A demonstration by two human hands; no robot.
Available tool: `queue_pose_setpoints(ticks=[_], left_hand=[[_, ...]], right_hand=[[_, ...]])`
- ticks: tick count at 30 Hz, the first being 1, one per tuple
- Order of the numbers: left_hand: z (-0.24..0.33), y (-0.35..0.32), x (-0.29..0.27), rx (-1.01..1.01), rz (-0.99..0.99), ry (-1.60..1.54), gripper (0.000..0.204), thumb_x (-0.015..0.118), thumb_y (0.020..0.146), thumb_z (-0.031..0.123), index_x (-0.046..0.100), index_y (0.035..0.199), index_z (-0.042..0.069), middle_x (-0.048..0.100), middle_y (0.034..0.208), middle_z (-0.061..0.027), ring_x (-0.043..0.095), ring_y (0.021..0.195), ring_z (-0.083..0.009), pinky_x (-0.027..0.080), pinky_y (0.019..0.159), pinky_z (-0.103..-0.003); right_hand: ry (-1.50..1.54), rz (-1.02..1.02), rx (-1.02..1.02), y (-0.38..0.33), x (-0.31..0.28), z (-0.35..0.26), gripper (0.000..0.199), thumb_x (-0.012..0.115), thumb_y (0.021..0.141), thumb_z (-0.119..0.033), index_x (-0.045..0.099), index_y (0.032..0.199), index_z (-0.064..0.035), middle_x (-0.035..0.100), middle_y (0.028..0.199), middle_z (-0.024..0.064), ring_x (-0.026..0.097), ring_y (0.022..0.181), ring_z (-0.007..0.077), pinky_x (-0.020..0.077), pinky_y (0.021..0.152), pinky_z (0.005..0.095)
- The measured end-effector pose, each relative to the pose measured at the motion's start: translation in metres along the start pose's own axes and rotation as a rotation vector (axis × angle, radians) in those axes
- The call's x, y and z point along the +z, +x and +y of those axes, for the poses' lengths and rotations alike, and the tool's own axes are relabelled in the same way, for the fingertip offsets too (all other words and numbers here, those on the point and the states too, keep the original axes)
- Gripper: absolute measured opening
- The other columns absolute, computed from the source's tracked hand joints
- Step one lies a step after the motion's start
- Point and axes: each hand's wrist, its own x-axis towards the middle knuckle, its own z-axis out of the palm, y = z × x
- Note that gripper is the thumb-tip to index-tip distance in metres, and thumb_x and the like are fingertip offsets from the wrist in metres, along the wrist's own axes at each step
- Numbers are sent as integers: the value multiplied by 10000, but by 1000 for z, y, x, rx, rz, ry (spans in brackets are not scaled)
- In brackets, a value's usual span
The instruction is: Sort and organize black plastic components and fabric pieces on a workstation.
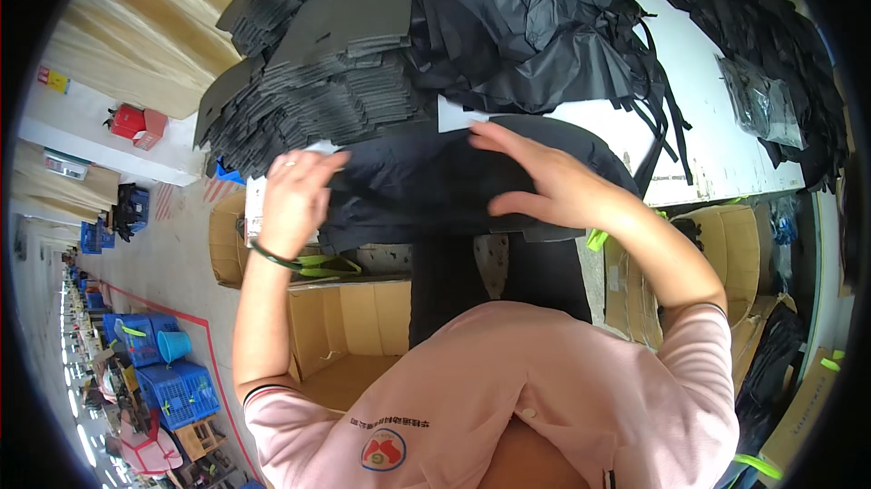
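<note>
Black fabric piece [426, 185] lies at the tabletop [717, 153] edge, 12 o'clock of the person, left hand [295, 199] pinching its corner, right hand [544, 180] spread flat on it; smoothing appears underway, stack [327, 81] beyond untouched.

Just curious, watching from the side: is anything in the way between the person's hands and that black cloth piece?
Nothing visible. The left hand grips the edge of the black cloth piece, and the right hand lies flat on top of it.
</note>
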Motion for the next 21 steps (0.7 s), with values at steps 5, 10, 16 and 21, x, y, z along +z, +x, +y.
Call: queue_pose_setpoints(ticks=[5, 10, 16, 21], left_hand=[[35, 70, -10, 192, 60, -52, 416, 640, 646, 13, 633, 1058, 72, 621, 977, -82, 578, 941, -289, 438, 840, -383], [-83, 104, -1, -181, -7, 201, 823, 748, 735, 431, 395, 1415, 132, 351, 1450, -190, 288, 1368, -379, 229, 1118, -501], [-118, 129, 5, -267, -424, 152, 697, 767, 708, 444, 564, 1291, 120, 430, 1409, -203, 319, 1369, -364, 258, 1114, -507], [-115, 121, -9, -199, -317, -216, 517, 748, 770, 361, 617, 1134, 17, 543, 1289, -213, 538, 1180, -353, 417, 1005, -357]], right_hand=[[701, -2, -36, 73, 44, 5, 641, 644, 862, -9, 341, 1426, -54, 619, 1118, 82, 583, 1039, 105, 446, 912, 243], [762, 56, 32, 72, 54, 13, 372, 639, 869, -33, 552, 1229, 2, 662, 970, 49, 612, 876, 79, 481, 810, 224], [765, 76, 90, 64, 49, 21, 187, 625, 897, -45, 617, 1070, 26, 675, 890, 55, 637, 793, 100, 504, 759, 234], [757, 104, 56, 63, 57, 34, 143, 635, 893, -57, 618, 1014, 19, 663, 864, 39, 621, 778, 83, 494, 732, 222]])
